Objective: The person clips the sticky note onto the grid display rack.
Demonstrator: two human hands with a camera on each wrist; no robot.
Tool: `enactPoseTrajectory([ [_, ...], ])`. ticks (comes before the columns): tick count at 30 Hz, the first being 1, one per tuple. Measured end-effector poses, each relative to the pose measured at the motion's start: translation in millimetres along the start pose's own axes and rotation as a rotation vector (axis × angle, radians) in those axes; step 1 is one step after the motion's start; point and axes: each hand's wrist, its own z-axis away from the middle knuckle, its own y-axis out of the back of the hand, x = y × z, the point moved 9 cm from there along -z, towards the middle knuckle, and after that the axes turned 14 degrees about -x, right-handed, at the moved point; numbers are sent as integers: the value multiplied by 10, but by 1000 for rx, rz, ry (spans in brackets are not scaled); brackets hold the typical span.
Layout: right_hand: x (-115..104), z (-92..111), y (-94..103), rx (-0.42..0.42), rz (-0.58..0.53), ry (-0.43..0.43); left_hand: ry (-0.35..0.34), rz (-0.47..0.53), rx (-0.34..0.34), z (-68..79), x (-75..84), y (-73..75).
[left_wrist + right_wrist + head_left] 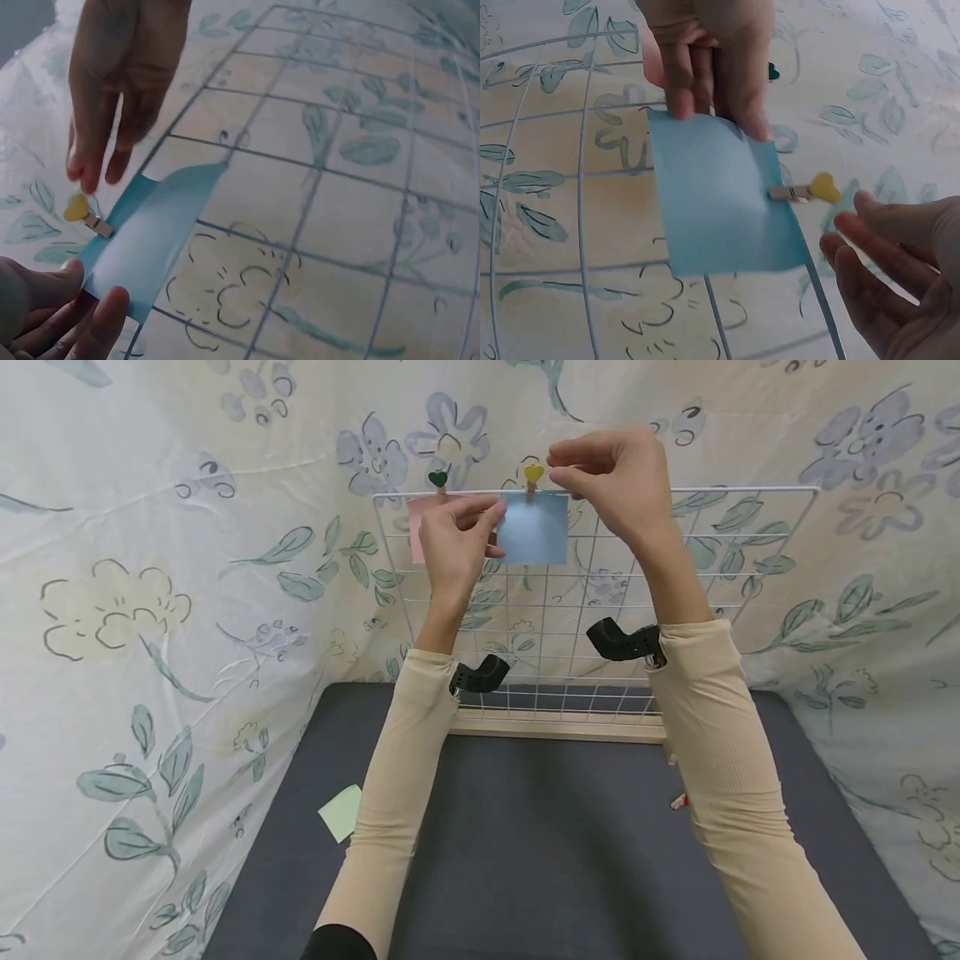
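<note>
Left hand (pixel 457 537): fingers pinching smooth, squarish blue paper (pixel 536 533) | Right hand (pixel 621 485): fingers curving, parted, empty, just beside yellow heart-topped wooden clothespin (pixel 533 474)

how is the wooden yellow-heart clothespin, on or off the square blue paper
On: the wooden yellow-heart clothespin is clipped over the square blue paper at its top edge.

Behind and at both sides, pale floral cloth (pixel 225 527) with lilac-grey flowers and green leaves. Below, a dark grey tabletop (pixel 540 860). Near its left edge, a pale green paper square (pixel 340 812); toward the right, a small red clip (pixel 679 802), partly hidden. Higher up, pink paper (pixel 415 531) under a green heart-shaped clip (pixel 438 479).
</note>
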Motion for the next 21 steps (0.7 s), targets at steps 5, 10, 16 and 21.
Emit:
enactPoseTrajectory([
  [5, 239, 210, 23, -45, -85, -8, 11, -23, -26, 134, -51, -35],
  [10, 523, 443, -89, -102, -91, -31, 8, 58, -62, 297, -204, -80],
  [16, 798, 663, -241, -131, -94, -60, -41, 109, -37, 546, -425, -67],
  [21, 999, 827, -334, -152, -79, -84, -29, 108, -20, 745, -657, -4],
])
